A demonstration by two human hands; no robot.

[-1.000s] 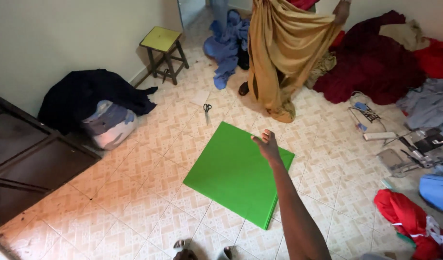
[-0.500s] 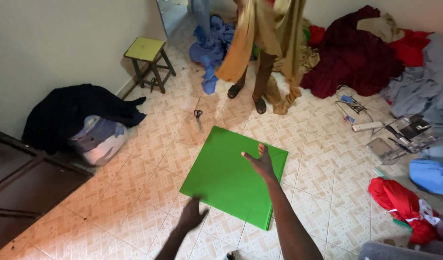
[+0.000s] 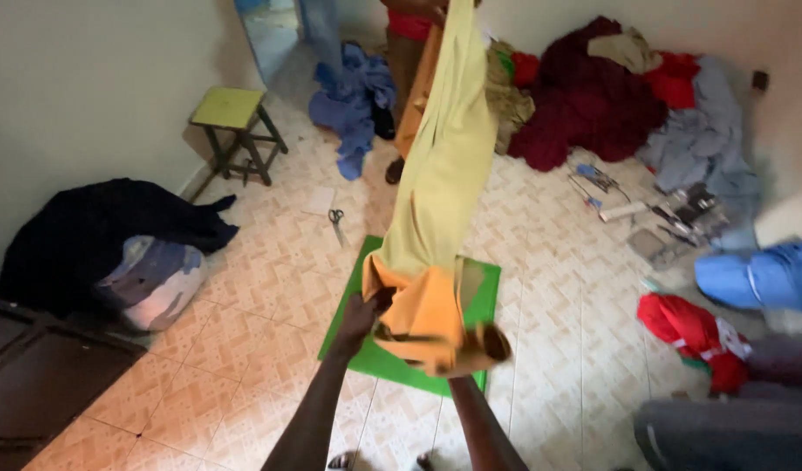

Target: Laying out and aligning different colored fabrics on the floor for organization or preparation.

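Head view shows both hands gripping the near end of the yellow cloth [image 3: 440, 174] above the green board [image 3: 401, 358], left hand [image 3: 366, 310] and right hand [image 3: 488, 342], its long axis stretching away toward another person.

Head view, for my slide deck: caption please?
Both hands, left hand and right hand, grip yellow-orange cloth above green board.

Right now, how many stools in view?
1. The small yellow-green stool stands on the tiled floor by the left wall, beyond the dark cloth pile. Cloth heaps at the far side may hide others.
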